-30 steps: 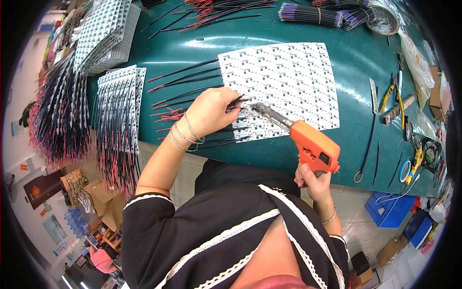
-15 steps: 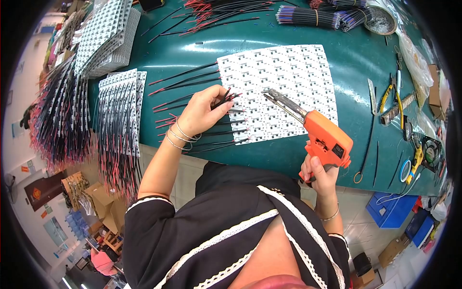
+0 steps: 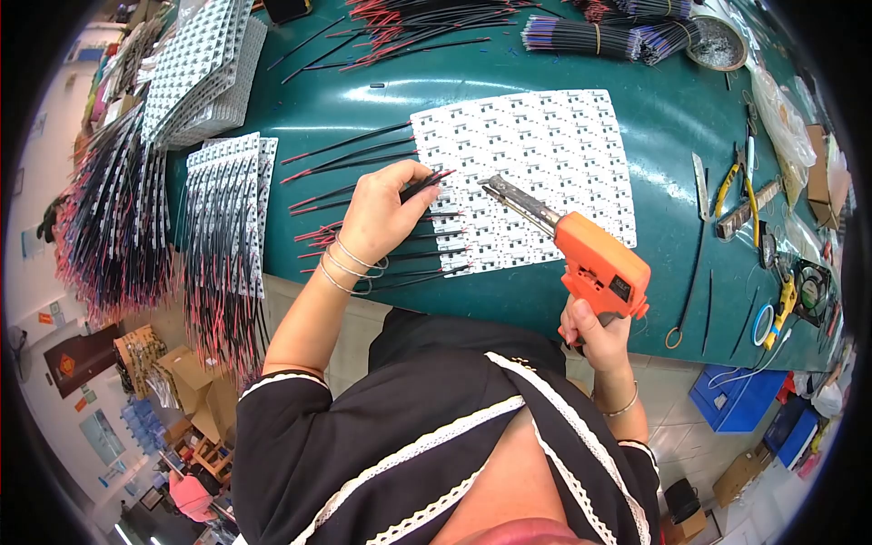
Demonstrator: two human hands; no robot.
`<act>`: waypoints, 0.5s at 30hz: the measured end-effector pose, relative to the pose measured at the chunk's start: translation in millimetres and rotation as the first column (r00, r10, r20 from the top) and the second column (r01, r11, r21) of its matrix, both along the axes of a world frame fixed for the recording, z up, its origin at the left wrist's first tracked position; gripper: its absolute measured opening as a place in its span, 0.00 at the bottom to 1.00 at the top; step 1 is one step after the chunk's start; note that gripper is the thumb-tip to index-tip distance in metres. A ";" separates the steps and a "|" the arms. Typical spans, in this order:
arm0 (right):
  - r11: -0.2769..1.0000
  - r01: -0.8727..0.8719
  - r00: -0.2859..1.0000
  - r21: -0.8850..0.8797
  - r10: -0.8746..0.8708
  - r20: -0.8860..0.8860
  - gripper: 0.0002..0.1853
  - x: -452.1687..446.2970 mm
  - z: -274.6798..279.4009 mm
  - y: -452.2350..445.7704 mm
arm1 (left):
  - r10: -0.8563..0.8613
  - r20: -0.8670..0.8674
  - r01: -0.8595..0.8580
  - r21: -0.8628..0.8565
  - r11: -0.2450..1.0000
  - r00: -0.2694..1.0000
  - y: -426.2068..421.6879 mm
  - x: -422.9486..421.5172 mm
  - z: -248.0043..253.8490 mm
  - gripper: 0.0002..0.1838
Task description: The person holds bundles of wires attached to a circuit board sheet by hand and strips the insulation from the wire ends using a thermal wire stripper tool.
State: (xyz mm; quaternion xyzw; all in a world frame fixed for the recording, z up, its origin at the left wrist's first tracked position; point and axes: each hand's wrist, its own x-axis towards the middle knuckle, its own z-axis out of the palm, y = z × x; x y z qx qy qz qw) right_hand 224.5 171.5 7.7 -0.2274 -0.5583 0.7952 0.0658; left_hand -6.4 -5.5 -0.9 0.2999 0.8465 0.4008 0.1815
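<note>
A white panel of small circuit boards [image 3: 545, 163] lies on the green table, with black wires with red ends [image 3: 350, 145] running out from its left edge. My left hand [image 3: 389, 211] is closed over that edge, pinching several dark wires [image 3: 422, 184] between thumb and fingers; their red ends point at the panel. In my right hand [image 3: 597, 334] is an orange soldering gun [image 3: 601, 262], gripped by its handle. Its metal tip is over the panel, a short gap to the right of the pinched wires. Whether the tip touches the panel I cannot tell.
Stacked white panels [image 3: 204, 77] and wired panels [image 3: 227, 200] are at the left. Wire bundles [image 3: 581, 36] and a round dish [image 3: 717, 43] lie along the back. To the right are yellow-handled pliers [image 3: 727, 186], a box cutter [image 3: 700, 182] and a small fan [image 3: 811, 292].
My right hand and the soldering gun have moved left, bringing the tip closer to the pinched wires. The wires in my left hand have tilted slightly; that hand stays in nearly the same place.
</note>
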 end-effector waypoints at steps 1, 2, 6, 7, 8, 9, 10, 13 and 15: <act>1.000 -0.010 1.000 0.007 0.010 -0.002 0.22 0.0 -0.6 -0.1 | -0.001 0.026 0.002 -0.014 1.000 1.000 0.0 0.4 -0.3 0.10; 1.000 -0.016 1.000 0.010 0.016 -0.002 0.22 -0.2 -0.9 0.1 | 0.003 0.025 -0.003 0.006 1.000 1.000 -0.1 0.9 -0.3 0.10; 1.000 -0.020 1.000 0.016 0.020 0.002 0.22 -1.1 -0.4 0.5 | -0.005 0.065 0.007 -0.042 0.999 0.998 -2.1 -0.4 7.6 0.10; 1.000 -0.016 1.000 0.016 0.016 0.002 0.23 -1.5 -0.1 0.5 | -0.012 0.085 0.019 -0.086 0.996 0.996 -4.1 -2.2 10.7 0.10; 1.000 -0.011 1.000 0.011 0.011 0.005 0.23 -1.9 -0.1 0.6 | -0.025 0.041 0.026 -0.033 0.999 0.999 -7.5 -5.6 8.5 0.09; 1.000 -0.006 1.000 0.005 0.006 0.008 0.23 -1.9 -0.2 0.9 | -0.035 -0.004 0.035 0.019 0.999 0.999 -9.3 -10.0 8.3 0.09; 1.000 -0.001 1.000 -0.001 0.001 0.009 0.23 -1.9 -0.4 1.3 | -0.043 -0.050 0.046 0.070 0.996 0.998 -10.9 -13.1 11.0 0.08; 1.000 0.016 1.000 -0.020 -0.016 0.007 0.24 -0.7 -1.5 2.5 | 0.106 -0.061 -0.084 0.293 0.952 0.992 -24.1 -34.1 40.2 0.08; 0.999 0.029 1.000 -0.021 -0.029 0.011 0.24 0.4 -2.8 2.5 | 0.335 -0.110 -0.211 0.585 0.783 0.936 -27.0 -46.3 62.8 0.08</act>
